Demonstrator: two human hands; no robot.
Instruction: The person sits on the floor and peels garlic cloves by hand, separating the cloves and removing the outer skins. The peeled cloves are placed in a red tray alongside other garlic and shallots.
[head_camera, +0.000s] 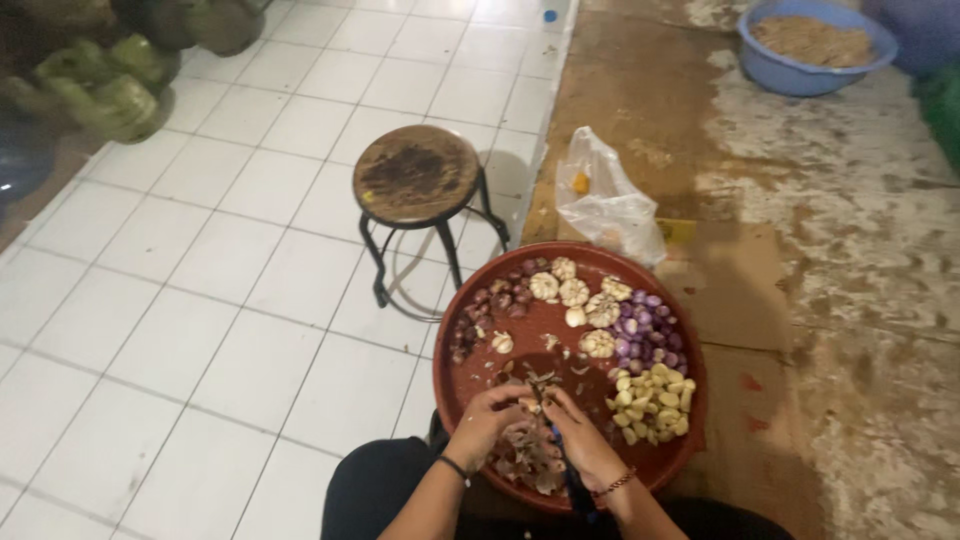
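Observation:
A round red-brown tray (460, 385) lies on my lap. On it are whole garlic bulbs (575, 292), dark unpeeled shallots (497, 300), peeled purple shallots (645, 325) and peeled garlic cloves (652, 403). A heap of papery peels (527, 458) sits at the tray's near edge. My left hand (484, 420) pinches a small bulb (527, 403) over the peels. My right hand (582, 440) grips a small knife with a dark blue handle (572, 478), its blade against the bulb.
A round wooden stool on black metal legs (417, 175) stands on the white tiled floor beyond the tray. A crumpled clear plastic bag (605, 200) lies on cardboard to the right. A blue basin with brown contents (815, 45) sits far right. Green produce (105, 85) is piled top left.

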